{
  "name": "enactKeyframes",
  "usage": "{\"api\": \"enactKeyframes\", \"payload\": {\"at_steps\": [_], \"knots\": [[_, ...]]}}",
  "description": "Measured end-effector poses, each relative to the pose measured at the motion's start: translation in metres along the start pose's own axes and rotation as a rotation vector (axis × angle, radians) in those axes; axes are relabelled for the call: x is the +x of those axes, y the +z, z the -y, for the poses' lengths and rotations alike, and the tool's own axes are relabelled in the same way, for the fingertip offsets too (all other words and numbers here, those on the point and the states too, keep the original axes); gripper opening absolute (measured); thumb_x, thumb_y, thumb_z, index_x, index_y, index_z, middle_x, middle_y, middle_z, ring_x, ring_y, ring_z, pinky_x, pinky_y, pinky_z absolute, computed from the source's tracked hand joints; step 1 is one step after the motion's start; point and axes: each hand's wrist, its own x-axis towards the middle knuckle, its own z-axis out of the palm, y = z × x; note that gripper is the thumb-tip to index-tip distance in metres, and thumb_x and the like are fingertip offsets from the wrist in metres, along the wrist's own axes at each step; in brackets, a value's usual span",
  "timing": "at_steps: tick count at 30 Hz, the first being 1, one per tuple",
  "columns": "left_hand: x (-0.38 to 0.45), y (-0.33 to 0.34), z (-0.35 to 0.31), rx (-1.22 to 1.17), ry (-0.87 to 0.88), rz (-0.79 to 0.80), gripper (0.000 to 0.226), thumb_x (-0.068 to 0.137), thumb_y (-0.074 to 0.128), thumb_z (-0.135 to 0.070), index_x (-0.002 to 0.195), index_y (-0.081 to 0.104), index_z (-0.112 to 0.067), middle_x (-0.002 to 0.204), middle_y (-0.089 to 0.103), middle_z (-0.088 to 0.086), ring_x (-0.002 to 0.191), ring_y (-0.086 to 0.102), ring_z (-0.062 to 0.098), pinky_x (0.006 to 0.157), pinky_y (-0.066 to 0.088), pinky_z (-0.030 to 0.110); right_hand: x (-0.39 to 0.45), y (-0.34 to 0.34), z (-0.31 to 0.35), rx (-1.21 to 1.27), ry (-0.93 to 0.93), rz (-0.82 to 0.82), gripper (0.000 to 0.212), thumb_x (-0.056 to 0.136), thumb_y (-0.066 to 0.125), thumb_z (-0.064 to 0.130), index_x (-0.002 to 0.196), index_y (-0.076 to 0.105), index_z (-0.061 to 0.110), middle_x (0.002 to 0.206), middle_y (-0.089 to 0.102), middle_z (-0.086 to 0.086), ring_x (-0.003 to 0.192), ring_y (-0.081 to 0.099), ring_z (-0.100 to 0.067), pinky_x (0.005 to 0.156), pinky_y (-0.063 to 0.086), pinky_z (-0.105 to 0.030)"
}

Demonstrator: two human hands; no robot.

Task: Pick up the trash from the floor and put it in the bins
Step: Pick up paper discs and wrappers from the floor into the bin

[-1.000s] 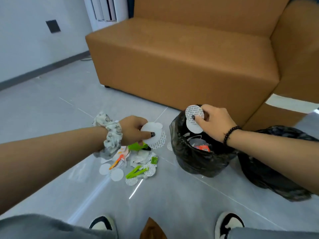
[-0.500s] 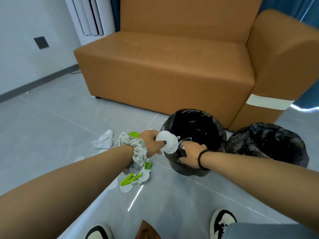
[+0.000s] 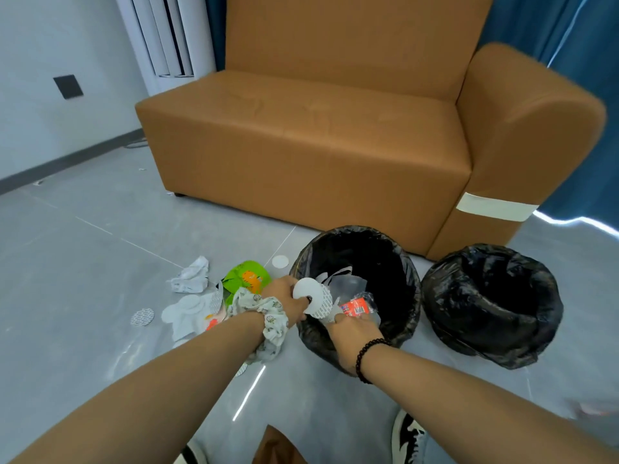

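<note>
My left hand (image 3: 284, 296) pinches a stack of white round discs (image 3: 313, 296) at the near-left rim of the left black-lined bin (image 3: 405, 296). My right hand (image 3: 351, 333) rests over that bin's near rim with its fingers touching the lowest disc; whether it grips one is unclear. Inside the bin lie clear plastic and a red wrapper (image 3: 356, 308). A second black-lined bin (image 3: 492, 303) stands to the right. On the floor to the left lies a pile of trash: a green wrapper (image 3: 248, 277), crumpled white paper (image 3: 191, 276), and white discs (image 3: 142, 317).
A brown sofa (image 3: 318, 155) stands right behind the bins. One white disc (image 3: 280, 261) lies on the grey tile floor between the sofa and the left bin. My shoes (image 3: 407, 437) are at the bottom edge. A white standing unit (image 3: 167, 35) is at the back left.
My right hand dropped from above the bin to its near rim, its disc gone from it. My left hand carried its discs rightward to the bin's edge. The camera view lifted and widened.
</note>
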Motion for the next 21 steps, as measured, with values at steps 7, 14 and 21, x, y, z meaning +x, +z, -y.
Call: {"api": "enactKeyframes", "payload": {"at_steps": [7,14,21], "knots": [[0.004,0.027,0.005,-0.085,-0.076,-0.023,0.026,0.087,0.059,-0.015,0.111,0.054,-0.006,0.084,0.071,0.013,0.079,0.07,0.025,0.071,0.055,0.032,0.006,0.001,-0.001,0.022,0.095,-0.075,0.054,0.083,0.061,0.007,0.133,0.039,0.006,0.135,0.042,-0.014,0.124,0.043,-0.032,0.104,0.032,-0.042],[0.014,0.039,0.009,-0.018,-0.071,-0.076,0.03,0.087,0.059,-0.02,0.115,0.054,-0.01,0.101,0.07,0.013,0.093,0.067,0.027,0.08,0.051,0.032,0.004,0.009,-0.019,-0.139,-0.06,-0.043,0.048,0.081,0.061,0.003,0.126,0.043,0.007,0.128,0.049,-0.014,0.119,0.047,-0.032,0.101,0.033,-0.044],[0.025,0.048,0.015,0.229,-0.014,-0.08,0.033,0.092,0.053,-0.022,0.122,0.047,-0.01,0.113,0.062,0.016,0.103,0.059,0.032,0.074,0.043,0.034,-0.012,-0.011,-0.01,-0.065,-0.197,0.01,0.055,0.083,0.057,0.002,0.135,0.042,0.011,0.127,0.05,-0.011,0.115,0.049,-0.029,0.086,0.046,-0.039]]}}
